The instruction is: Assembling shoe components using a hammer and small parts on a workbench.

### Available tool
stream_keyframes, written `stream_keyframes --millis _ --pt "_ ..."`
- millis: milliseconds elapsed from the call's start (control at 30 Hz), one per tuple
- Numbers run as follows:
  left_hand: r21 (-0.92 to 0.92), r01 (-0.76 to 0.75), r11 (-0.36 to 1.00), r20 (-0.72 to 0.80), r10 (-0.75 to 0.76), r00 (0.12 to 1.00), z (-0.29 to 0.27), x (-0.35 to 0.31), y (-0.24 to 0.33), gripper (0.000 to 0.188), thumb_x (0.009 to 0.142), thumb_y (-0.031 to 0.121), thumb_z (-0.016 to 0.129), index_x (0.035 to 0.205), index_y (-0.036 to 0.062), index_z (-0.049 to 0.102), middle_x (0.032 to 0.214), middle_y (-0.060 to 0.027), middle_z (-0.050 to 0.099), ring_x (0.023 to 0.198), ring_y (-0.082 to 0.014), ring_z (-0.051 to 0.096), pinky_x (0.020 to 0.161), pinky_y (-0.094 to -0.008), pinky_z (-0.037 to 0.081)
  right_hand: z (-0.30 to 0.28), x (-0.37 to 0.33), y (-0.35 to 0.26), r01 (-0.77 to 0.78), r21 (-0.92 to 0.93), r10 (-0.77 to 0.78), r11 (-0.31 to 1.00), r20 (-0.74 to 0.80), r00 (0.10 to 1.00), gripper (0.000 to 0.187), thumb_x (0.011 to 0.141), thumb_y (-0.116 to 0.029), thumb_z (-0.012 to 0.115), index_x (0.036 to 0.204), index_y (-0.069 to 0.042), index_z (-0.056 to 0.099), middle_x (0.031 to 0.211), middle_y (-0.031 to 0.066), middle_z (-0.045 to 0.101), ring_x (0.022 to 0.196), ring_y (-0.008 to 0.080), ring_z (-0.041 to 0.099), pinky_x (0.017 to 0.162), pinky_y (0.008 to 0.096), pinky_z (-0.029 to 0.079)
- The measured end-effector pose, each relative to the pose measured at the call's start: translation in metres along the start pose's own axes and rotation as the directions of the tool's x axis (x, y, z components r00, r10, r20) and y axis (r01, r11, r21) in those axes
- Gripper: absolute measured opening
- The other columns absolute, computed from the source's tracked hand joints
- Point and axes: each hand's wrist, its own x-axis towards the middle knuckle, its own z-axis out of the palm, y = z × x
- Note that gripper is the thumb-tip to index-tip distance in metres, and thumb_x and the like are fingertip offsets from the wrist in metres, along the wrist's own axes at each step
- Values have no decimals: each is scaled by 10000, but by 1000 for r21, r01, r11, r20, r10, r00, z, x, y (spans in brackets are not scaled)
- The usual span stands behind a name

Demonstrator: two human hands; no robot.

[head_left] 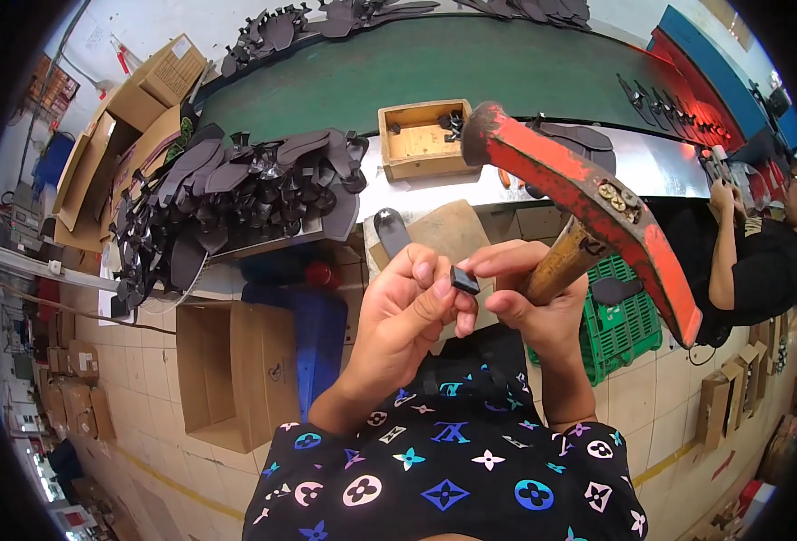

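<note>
Between the fingertips of my left hand [407, 311] is a small black block [464, 280], pinched with its flat face tilted up. My right hand [547, 311] grips the wooden handle of a hammer [588, 185], whose worn red head rises high over the bench's edge. The right thumb and forefinger reach close to the block; whether they touch it I cannot tell. Beyond my hands lies a tan pad [448, 236], and a dark shoe sole [391, 232] leans at its left. A wooden box [421, 169] on the metal ledge holds several small black pieces.
A heap of black heeled shoe soles [236, 185] fills the left side. Behind the ledge runs a green conveyor belt [344, 81]. An open cardboard box [259, 379] and a green crate [610, 316] stand on the floor. A co-worker [750, 252] works at the right.
</note>
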Motion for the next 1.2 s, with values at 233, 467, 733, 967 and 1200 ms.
stream_keyframes --millis 233,467,733,967,1200 --pt "547 -143 825 1 170 985 -43 11 -1 211 960 137 641 1034 66 456 990 -72 586 914 -180 617 805 -313 492 0 7 10 -334 -131 330 934 -47 943 143 835 23 676 978 31 669 979 94 675 706 77 620 609 199 482" --pt "996 -55 65 22 429 903 -177 60 8 523 799 319 804 1172 30 578 1057 -166 684 989 -257 628 885 -379 465 2 44 86 -220 -360 244 907 22 969 173 856 -67 688 1018 -4 690 728 -55 562 570 0 448 501 200 306" --pt "996 -29 -86 68 495 866 -187 73 -4 246 800 184 779 1005 58 730 954 -124 733 945 -265 675 955 -349 461 0 64 158 -112 -584 210 804 102 972 235 875 -187 693 1029 -9 686 872 160 701 813 240 692 735 342 512" --pt "941 -56 332 -97 427 899 -172 60 -12 294 758 37 778 1044 -6 726 985 -126 745 887 -163 707 815 -288 531 5 59 151 -157 -489 233 858 100 967 236 874 -156 676 1034 17 687 844 173 712 769 274 703 732 350 522" --pt "961 -70 267 -69 479 875 -176 59 -18 259 751 30 782 999 -18 722 920 -121 734 833 -160 697 772 -298 531 4 55 150 -20 -638 172 770 178 969 194 854 -60 654 1034 10 668 893 162 697 858 310 685 759 350 515"
